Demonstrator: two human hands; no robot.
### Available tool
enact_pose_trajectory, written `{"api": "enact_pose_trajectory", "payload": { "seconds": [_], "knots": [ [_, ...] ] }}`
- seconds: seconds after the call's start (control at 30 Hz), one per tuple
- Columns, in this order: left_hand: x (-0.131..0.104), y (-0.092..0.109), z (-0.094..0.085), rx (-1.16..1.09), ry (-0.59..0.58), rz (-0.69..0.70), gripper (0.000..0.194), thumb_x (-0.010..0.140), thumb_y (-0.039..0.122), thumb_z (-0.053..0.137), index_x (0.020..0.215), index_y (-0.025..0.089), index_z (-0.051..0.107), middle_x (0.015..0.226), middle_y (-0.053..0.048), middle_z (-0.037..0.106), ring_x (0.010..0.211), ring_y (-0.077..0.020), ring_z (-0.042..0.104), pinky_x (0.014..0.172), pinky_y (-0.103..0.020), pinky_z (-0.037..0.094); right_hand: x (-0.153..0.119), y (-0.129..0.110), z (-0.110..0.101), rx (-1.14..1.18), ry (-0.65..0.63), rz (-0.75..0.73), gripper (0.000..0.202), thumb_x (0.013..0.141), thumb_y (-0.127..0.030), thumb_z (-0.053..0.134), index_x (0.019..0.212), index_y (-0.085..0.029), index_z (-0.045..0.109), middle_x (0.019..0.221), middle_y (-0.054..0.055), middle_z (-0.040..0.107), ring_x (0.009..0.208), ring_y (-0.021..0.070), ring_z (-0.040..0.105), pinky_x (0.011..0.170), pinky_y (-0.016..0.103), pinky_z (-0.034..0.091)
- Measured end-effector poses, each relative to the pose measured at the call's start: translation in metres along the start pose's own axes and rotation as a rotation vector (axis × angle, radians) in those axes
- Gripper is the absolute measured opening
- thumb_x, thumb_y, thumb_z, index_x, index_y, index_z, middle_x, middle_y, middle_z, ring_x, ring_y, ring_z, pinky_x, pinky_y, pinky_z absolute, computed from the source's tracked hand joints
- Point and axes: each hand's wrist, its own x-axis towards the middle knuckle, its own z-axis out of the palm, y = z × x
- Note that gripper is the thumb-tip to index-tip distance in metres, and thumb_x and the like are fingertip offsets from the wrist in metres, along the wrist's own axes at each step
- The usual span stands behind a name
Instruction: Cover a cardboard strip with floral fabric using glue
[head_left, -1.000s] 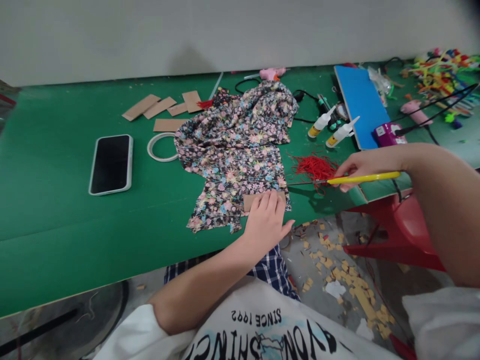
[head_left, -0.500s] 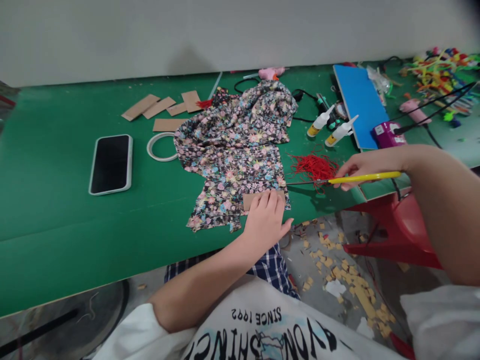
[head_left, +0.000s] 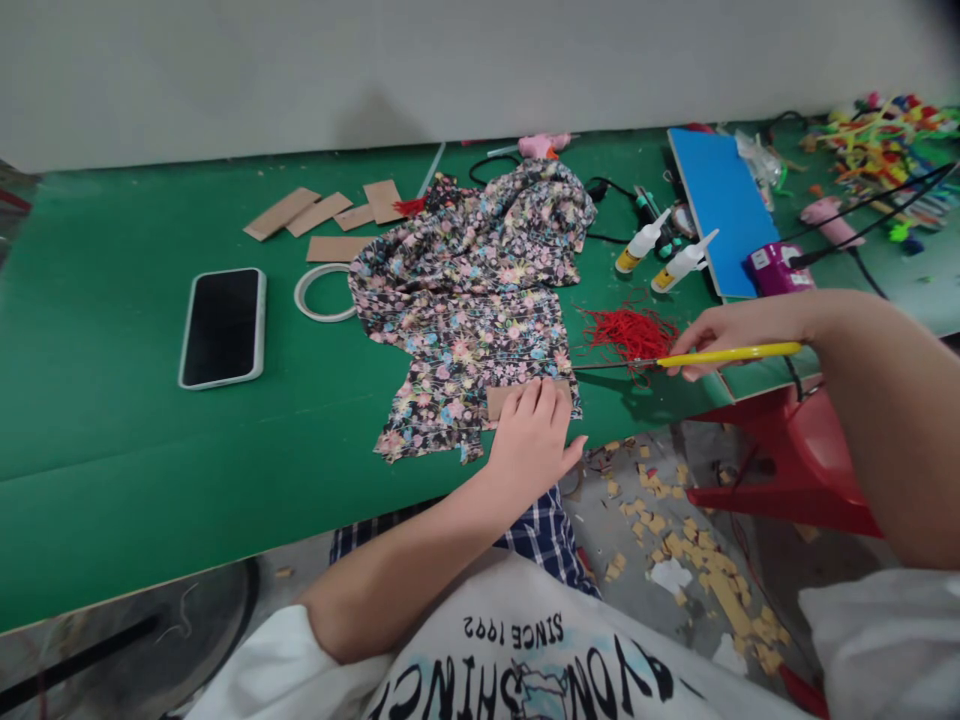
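Black floral fabric [head_left: 450, 345] lies spread on the green table, bunched at the far side. My left hand [head_left: 534, 425] is laid flat over a small cardboard strip [head_left: 504, 400], pressing it on the near right part of the fabric. Its fingers point away from me. My right hand [head_left: 709, 340] is closed round yellow-handled scissors [head_left: 739, 354], whose blades point left. The blade tips are at the fabric's right edge, just beyond the cardboard strip. Right behind the blades lies a heap of red threads [head_left: 628, 332].
A phone [head_left: 223, 328] and a tape roll [head_left: 301, 295] lie left of the fabric, with cardboard pieces [head_left: 281, 214] behind. Two glue bottles [head_left: 643, 243], a blue board [head_left: 724, 205] and a purple box [head_left: 776, 268] stand to the right. A red stool [head_left: 817, 450] is below the table edge.
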Motion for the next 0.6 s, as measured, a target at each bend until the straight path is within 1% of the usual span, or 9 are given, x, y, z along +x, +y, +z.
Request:
{"api": "enact_pose_trajectory", "payload": {
  "seconds": [0.07, 0.13, 0.3, 0.5, 0.57, 0.6],
  "knots": [
    [0.0, 0.0, 0.0, -0.001, 0.006, 0.001, 0.052, 0.086, 0.048, 0.041, 0.118, 0.008, 0.047, 0.125, -0.016, 0.049, 0.119, -0.0286, 0.042, 0.098, -0.041, 0.033, -0.001, -0.004, -0.002, -0.015, -0.085, 0.027, 0.05, 0.067, -0.06, 0.059, 0.101, -0.024, 0.069, 0.1, 0.0, 0.068, 0.088, 0.0224, 0.058, 0.073, 0.028, 0.041],
    [0.0, 0.0, 0.001, -0.003, 0.006, 0.002, 0.052, 0.086, 0.048, 0.041, 0.118, 0.007, 0.047, 0.126, -0.016, 0.049, 0.119, -0.0289, 0.042, 0.099, -0.041, 0.033, -0.003, -0.008, -0.004, -0.035, -0.08, 0.04, 0.052, 0.066, -0.062, 0.059, 0.101, -0.024, 0.068, 0.098, 0.0, 0.067, 0.089, 0.0233, 0.057, 0.074, 0.029, 0.041],
    [-0.001, 0.0, 0.001, -0.002, 0.006, 0.0, 0.052, 0.086, 0.047, 0.041, 0.118, 0.007, 0.047, 0.127, -0.016, 0.048, 0.119, -0.0295, 0.041, 0.099, -0.042, 0.033, -0.006, -0.018, -0.003, -0.1, -0.041, 0.076, 0.053, 0.065, -0.065, 0.056, 0.096, -0.025, 0.068, 0.091, -0.001, 0.067, 0.084, 0.0229, 0.056, 0.071, 0.03, 0.039],
    [-0.001, 0.0, 0.001, -0.002, -0.001, 0.003, 0.052, 0.086, 0.048, 0.041, 0.118, 0.007, 0.047, 0.127, -0.017, 0.048, 0.119, -0.0294, 0.041, 0.099, -0.041, 0.033, -0.012, -0.027, 0.001, -0.192, 0.029, 0.167, 0.052, 0.063, -0.07, 0.053, 0.092, -0.03, 0.068, 0.078, -0.002, 0.065, 0.071, 0.0198, 0.055, 0.06, 0.029, 0.037],
    [0.0, 0.0, 0.001, -0.002, -0.006, 0.003, 0.052, 0.086, 0.047, 0.041, 0.118, 0.007, 0.047, 0.127, -0.017, 0.048, 0.119, -0.0295, 0.041, 0.099, -0.041, 0.033, -0.014, -0.029, 0.002, -0.211, 0.045, 0.169, 0.051, 0.063, -0.07, 0.052, 0.091, -0.03, 0.069, 0.075, -0.002, 0.065, 0.065, 0.018, 0.054, 0.056, 0.028, 0.036],
    [0.0, -0.001, 0.001, -0.002, -0.008, 0.003, 0.052, 0.086, 0.047, 0.041, 0.118, 0.007, 0.047, 0.127, -0.017, 0.048, 0.119, -0.0295, 0.041, 0.099, -0.041, 0.033, -0.015, -0.03, 0.002, -0.227, 0.08, 0.163, 0.051, 0.062, -0.07, 0.053, 0.089, -0.03, 0.069, 0.073, -0.002, 0.065, 0.062, 0.017, 0.054, 0.054, 0.028, 0.035]
  ]
}}
